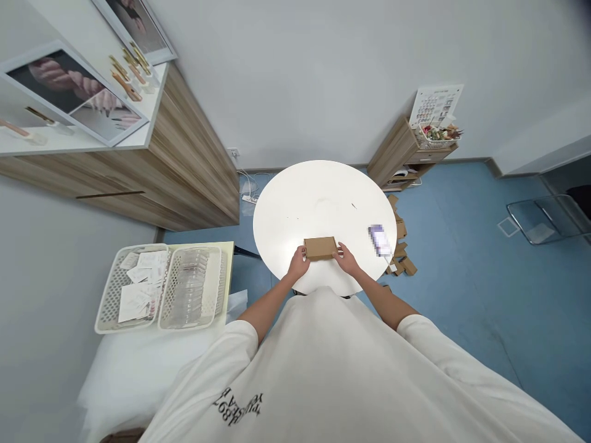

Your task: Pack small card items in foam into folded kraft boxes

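A small flat brown cardboard box (pixel 320 248), its lid closed, is at the near side of a round white table (pixel 314 191). My left hand (pixel 299 263) grips its left end, fingers bent around the corner. At the opposite end, my right hand (pixel 345 258) grips the right side in the same way. Whether the box rests on the tabletop or is slightly raised, I cannot tell. To the right on the table lies a phone-like item (pixel 380 240), blurred out, with a cable at its lower end.
Several small cardboard boxes (pixel 401 251) lie on the blue floor right of the table. Two white baskets, one with cards (pixel 138 295), one with clear plastic cases (pixel 190 286), stand at left. A wooden cabinet (pixel 194 160) and a small shelf unit (pixel 392 147) stand by the wall.
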A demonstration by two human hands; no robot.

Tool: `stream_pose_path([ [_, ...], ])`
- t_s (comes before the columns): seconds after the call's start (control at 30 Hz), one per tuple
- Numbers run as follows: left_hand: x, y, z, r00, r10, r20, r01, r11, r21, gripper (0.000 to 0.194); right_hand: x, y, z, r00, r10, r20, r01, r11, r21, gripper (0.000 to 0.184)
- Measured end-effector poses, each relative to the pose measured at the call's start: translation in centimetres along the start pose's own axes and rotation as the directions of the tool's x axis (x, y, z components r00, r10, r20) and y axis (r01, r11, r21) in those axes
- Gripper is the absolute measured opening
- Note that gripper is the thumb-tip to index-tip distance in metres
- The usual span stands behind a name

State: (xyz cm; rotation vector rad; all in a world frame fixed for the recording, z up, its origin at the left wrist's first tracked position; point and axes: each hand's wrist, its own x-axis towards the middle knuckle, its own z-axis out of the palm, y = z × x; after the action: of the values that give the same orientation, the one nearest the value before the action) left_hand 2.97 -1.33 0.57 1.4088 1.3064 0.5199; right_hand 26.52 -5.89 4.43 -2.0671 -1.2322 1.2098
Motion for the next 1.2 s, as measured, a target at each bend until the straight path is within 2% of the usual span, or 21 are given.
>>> stream_pose_path([
  [0.2, -0.7, -1.6, 0.3, 0.989, -0.148, 0.027, 0.146, 0.987, 0.073, 0.071, -1.0, 1.4, 1.1, 0.995, 0.099, -0.017, -0.1, 0.994, -0.037, 0.065],
  [0.4, 0.1, -1.5, 0.5, 0.989, -0.145, 0.03, 0.143, 0.989, 0.047, 0.074, -0.9, 1.8, 1.4, 0.994, 0.107, -0.037, -0.108, 0.993, -0.047, 0.057],
  [0.53, 0.7, -1.4, 0.9, 0.988, -0.151, 0.035, 0.15, 0.988, 0.024, 0.08, -0.2, 2.0, 1.4, 0.997, 0.079, -0.005, -0.079, 0.995, -0.057, 0.044],
  [0.67, 1.1, -1.4, 1.5, 0.988, -0.141, 0.068, 0.142, 0.99, -0.005, 0.093, 0.4, 2.4, 1.3, 0.995, 0.095, 0.032, -0.096, 0.995, 0.025, 0.034],
  [0.77, 1.4, -0.4, 2.1, 0.988, -0.143, 0.056, 0.143, 0.99, 0.003, 0.093, 0.7, 2.9, 0.6, 0.994, 0.108, -0.006, -0.107, 0.991, 0.078, 0.036],
  [0.87, 1.8, 1.6, 3.3, 0.992, -0.117, 0.051, 0.116, 0.993, 0.023, 0.091, 0.6, 3.6, -1.1, 0.995, 0.076, -0.057, -0.068, 0.99, 0.125, 0.036],
  [0.97, 2.3, 4.6, 5.6, 0.996, -0.081, 0.047, 0.08, 0.996, 0.026, 0.089, 0.2, 4.4, -4.0, 0.991, 0.04, -0.128, -0.017, 0.983, 0.182, 0.036],
  [1.07, 2.7, 7.9, 8.8, 0.998, -0.043, 0.055, 0.042, 0.999, 0.015, 0.085, -0.4, 5.6, -7.6, 0.969, 0.031, -0.245, 0.027, 0.973, 0.229, 0.04],
  [1.2, 3.1, 12.5, 14.0, 0.995, 0.036, 0.09, -0.038, 0.999, 0.029, 0.079, -1.5, 8.3, -12.9, 0.916, 0.09, -0.391, 0.005, 0.972, 0.236, 0.046],
])
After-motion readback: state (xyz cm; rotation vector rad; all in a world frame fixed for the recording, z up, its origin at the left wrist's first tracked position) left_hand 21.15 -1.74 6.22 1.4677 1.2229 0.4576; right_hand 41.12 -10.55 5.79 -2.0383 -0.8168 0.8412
